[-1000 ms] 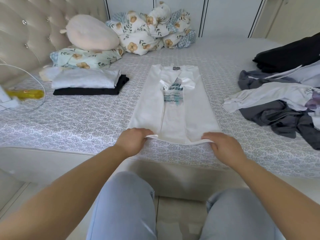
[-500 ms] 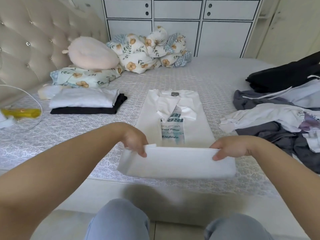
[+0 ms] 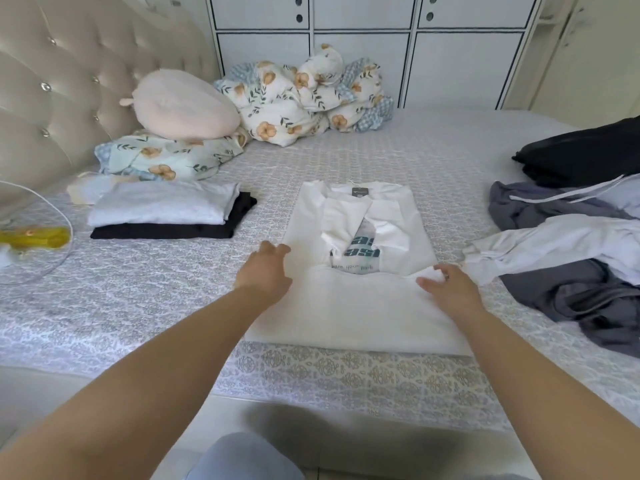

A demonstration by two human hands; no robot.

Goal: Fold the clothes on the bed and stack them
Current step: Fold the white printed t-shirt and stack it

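Both hands, left hand (image 3: 265, 275) & right hand (image 3: 448, 289), are resting w/ loose open fingers, gripping nothing, on white shirt (image 3: 360, 268), its long axis running away toward collar.

The white shirt (image 3: 353, 306) is soft matt cloth, smooth where it lies folded, with a teal print (image 3: 362, 251) showing flat and dull on it. The bed (image 3: 138, 306) wears a thin woven cover, matt, with a fine raised grey pattern. The headboard (image 3: 52, 98) is tufted, faintly glossy padding, studded with shiny buttons. The pink cushion (image 3: 183, 105) looks plush and velvety. The floral quilt (image 3: 301, 95) is puffy matt cotton. The grey clothes (image 3: 571, 289) look thin and limp, the black garment (image 3: 585, 150) slightly sleek. The cupboard doors (image 3: 363, 46) are smooth and painted.
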